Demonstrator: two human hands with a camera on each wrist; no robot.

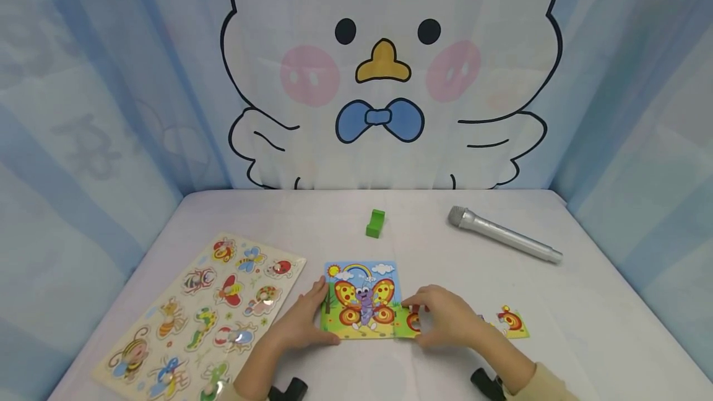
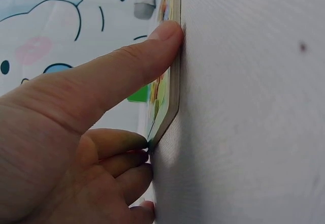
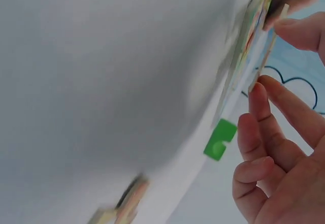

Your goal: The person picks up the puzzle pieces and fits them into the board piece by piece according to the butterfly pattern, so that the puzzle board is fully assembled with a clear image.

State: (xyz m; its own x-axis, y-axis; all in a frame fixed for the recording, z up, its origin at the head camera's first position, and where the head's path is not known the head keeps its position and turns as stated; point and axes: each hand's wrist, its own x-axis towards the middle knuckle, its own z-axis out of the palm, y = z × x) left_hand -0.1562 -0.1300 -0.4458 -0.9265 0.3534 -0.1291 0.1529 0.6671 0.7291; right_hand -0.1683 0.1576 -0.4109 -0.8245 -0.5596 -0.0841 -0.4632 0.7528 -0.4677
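Observation:
My left hand (image 1: 303,320) holds the lower left corner of a square butterfly picture puzzle (image 1: 364,299) lying on the table. In the left wrist view the thumb lies against the puzzle's edge (image 2: 174,87), with the fingers bent near its corner. Between thumb and fingertips, my right hand (image 1: 445,317) pinches a thin puzzle piece (image 1: 408,322) with a red and orange round print, at the puzzle's right side. From the right wrist the piece (image 3: 269,49) appears tilted and raised off the table. Another piece with a snail print (image 1: 511,322) lies right of the right hand, partly hidden by the wrist.
A large insect picture board (image 1: 208,317) lies at the left, partly behind the left forearm. A small green block (image 1: 375,223) stands beyond the puzzle. A silver toy microphone (image 1: 504,234) lies at the back right. Patterned curtains (image 1: 390,159) border the white table.

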